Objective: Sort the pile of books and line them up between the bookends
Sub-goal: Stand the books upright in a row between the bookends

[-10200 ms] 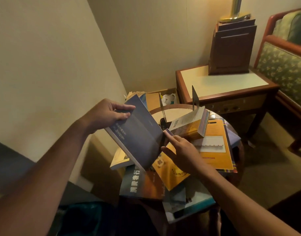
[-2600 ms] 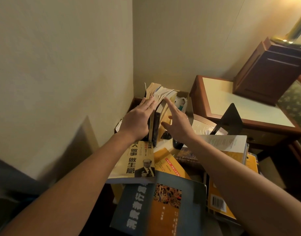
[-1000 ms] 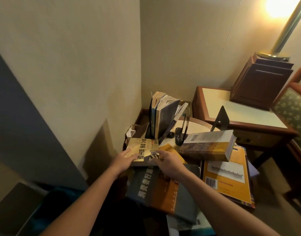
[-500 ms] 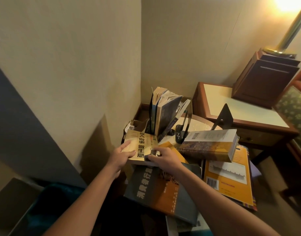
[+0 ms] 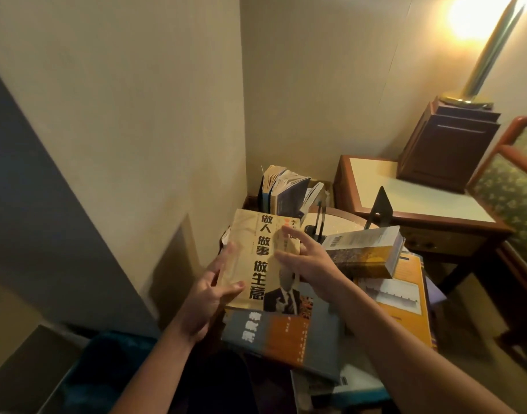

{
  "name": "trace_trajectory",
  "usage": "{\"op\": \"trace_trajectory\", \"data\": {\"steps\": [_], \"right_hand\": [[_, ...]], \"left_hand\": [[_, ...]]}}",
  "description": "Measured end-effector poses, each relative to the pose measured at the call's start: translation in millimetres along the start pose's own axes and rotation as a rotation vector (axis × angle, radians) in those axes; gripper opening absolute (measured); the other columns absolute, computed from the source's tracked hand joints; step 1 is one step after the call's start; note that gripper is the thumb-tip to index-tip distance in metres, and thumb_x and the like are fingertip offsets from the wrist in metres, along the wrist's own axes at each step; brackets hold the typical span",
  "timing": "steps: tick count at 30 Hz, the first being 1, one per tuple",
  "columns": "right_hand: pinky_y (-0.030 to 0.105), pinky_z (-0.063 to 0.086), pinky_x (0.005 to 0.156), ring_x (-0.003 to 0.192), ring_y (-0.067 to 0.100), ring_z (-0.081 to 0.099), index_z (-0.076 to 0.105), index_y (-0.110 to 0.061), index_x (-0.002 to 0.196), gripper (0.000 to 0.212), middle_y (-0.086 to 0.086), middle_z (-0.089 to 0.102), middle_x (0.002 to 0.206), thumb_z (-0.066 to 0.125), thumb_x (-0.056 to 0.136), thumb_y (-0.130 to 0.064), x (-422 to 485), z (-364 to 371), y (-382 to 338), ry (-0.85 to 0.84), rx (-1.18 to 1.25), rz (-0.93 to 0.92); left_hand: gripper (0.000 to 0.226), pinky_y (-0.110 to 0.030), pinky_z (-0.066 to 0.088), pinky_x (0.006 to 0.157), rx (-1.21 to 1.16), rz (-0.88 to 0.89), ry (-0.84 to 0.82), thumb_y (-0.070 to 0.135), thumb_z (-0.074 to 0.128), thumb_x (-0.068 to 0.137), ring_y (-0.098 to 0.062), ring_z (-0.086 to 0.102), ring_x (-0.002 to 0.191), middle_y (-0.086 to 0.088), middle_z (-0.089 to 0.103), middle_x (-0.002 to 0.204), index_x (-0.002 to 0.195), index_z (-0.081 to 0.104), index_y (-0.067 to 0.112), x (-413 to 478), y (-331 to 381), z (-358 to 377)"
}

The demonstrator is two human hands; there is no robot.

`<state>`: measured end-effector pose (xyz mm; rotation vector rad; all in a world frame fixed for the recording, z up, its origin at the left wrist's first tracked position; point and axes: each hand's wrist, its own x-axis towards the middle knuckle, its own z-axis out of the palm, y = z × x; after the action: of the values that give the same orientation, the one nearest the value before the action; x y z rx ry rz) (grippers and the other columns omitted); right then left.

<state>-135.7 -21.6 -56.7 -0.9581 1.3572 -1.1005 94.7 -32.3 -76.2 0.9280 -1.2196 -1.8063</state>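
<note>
Grips yellow book [image 5: 252,234] in left hand [image 5: 211,294], right hand [image 5: 307,264] spread loose over its cover, just in front of the few upright books [image 5: 286,194] already standing; probably leaves thick book [image 5: 363,255] right of them and flat pile [image 5: 286,333] before them unsorted.

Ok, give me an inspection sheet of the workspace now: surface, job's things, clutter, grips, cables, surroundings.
Surface: round table, mostly buried under books.
Job's things: yellow book held above the pile; standing books upright at the far left; black bookend standing apart to their right; thick book, orange book and grey-orange book lying in the pile.
Clutter: nothing seen.
Grips: left hand holds the yellow book's left edge, thumb on the cover; right hand open, fingers at its right edge.
Cables: nothing seen.
Surroundings: wall corner; side table carrying a wooden box with a lamp on it; armchair at the right.
</note>
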Motion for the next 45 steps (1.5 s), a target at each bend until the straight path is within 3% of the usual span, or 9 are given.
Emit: {"op": "trace_trajectory", "data": {"steps": [6,13,18,21,26,33,37,40,45], "right_hand": [[0.036,0.062,0.077,0.117,0.021,0.063,0.025,-0.046,0.155,0.087,0.0,0.056,0.136,0.072,0.09,-0.011,-25.6,-35.4,-7.2,-0.11,-0.214,-0.121],[0.034,0.058,0.087,0.13,0.019,0.051,0.014,-0.056,0.153,0.1,-0.007,0.047,0.138,0.076,0.087,-0.012,-44.0,-61.0,-8.9,-0.021,-0.447,-0.24],[0.03,0.059,0.081,0.131,0.018,0.05,0.009,-0.052,0.155,0.107,-0.001,0.04,0.149,0.075,0.085,-0.004,-48.8,-66.0,-2.8,0.097,-0.489,-0.367],[0.043,0.062,0.08,0.131,0.021,0.052,0.005,-0.056,0.154,0.116,0.0,0.041,0.151,0.079,0.081,-0.005,-45.4,-68.2,-0.3,0.199,-0.576,-0.437],[0.043,0.063,0.075,0.119,0.022,0.06,0.013,-0.054,0.154,0.107,0.004,0.052,0.143,0.079,0.081,-0.011,-37.4,-66.7,2.9,0.333,-0.742,-0.53],[0.026,0.057,0.069,0.102,0.018,0.064,0.04,-0.041,0.149,0.077,0.004,0.063,0.126,0.075,0.086,-0.015,-31.9,-57.6,6.1,0.435,-0.777,-0.615],[0.035,0.061,0.072,0.102,0.016,0.064,0.054,-0.038,0.141,0.048,0.002,0.064,0.129,0.065,0.094,-0.039,-34.6,-54.2,0.2,0.486,-0.642,-0.586],[0.045,0.062,0.07,0.101,0.018,0.068,0.057,-0.042,0.136,0.061,0.0,0.065,0.127,0.046,0.086,-0.076,-41.6,-57.7,-0.9,0.47,-0.518,-0.542],[0.048,0.06,0.084,0.121,0.022,0.059,0.048,-0.048,0.142,0.06,0.0,0.052,0.145,0.047,0.088,-0.073,-59.2,-56.2,-4.1,0.438,-0.442,-0.447]], "left_hand": [[0.086,-0.039,0.062,0.079,0.327,0.085,-0.014,0.029,0.076,0.077,-0.023,0.06,0.116,0.008,0.047,0.141,0.14,0.03,0.065,-0.7,-6.4,37.4],[0.092,-0.053,0.061,0.081,0.559,0.286,0.071,0.016,0.069,0.089,-0.025,0.051,0.128,0.006,0.04,0.143,0.144,0.017,0.069,24.1,1.2,64.7],[0.102,-0.035,0.062,0.072,0.875,0.494,0.122,0.01,0.065,0.093,-0.016,0.06,0.1,-0.002,0.051,0.121,0.151,-0.005,0.057,31.7,2.0,74.1],[0.094,-0.024,0.056,0.066,0.955,0.591,0.131,0.033,0.063,0.097,-0.01,0.058,0.09,0.001,0.054,0.112,0.153,-0.01,0.052,32.0,-1.8,71.4],[0.076,-0.012,0.05,0.06,1.01,0.749,0.163,0.047,0.049,0.099,-0.001,0.055,0.084,0.005,0.048,0.108,0.16,0.006,0.03,30.4,3.7,70.5],[0.047,-0.026,0.061,0.061,1.033,0.752,0.178,0.047,0.041,0.103,-0.01,0.06,0.093,0.003,0.053,0.107,0.142,0.054,0.024,29.0,14.3,68.6],[0.045,-0.019,0.053,0.058,0.957,0.739,0.188,0.047,0.044,0.102,-0.008,0.059,0.083,0.007,0.057,0.095,0.137,0.059,0.024,20.8,13.6,80.6],[0.036,-0.013,0.042,0.055,0.878,0.707,0.18,0.037,0.05,0.103,-0.008,0.053,0.073,0.008,0.053,0.085,0.134,0.063,0.024,13.8,13.5,94.3],[0.04,-0.027,0.058,0.064,0.687,0.548,0.113,0.037,0.045,0.102,-0.012,0.058,0.092,0.006,0.051,0.099,0.139,0.059,0.028,1.7,5.3,111.7]]}}
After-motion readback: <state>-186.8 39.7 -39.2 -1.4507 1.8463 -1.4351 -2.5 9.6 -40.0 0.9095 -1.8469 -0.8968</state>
